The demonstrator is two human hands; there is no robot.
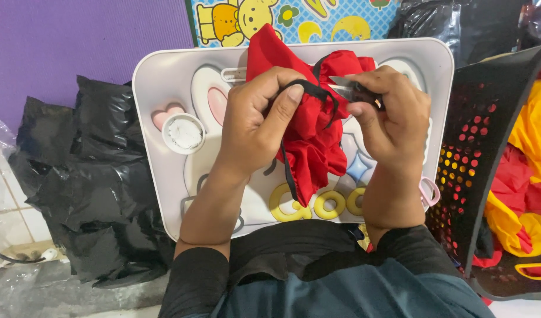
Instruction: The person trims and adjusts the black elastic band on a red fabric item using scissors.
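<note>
My left hand (256, 121) grips a bunched red cloth piece (309, 135) with a black drawstring cord (309, 89), the thumb pressing the cord. My right hand (391, 121) pinches a small metal thread snipper (348, 89) whose blades point left at the cord. The cloth hangs over a white lap tray (164, 82) printed with a rabbit and yellow letters.
A small white round cup (184, 133) sits in the tray's left side. Black plastic bags (94, 176) are piled at left. A black perforated basket (482, 153) at right holds red and yellow cloth (532, 153). A purple mat (76, 35) lies behind.
</note>
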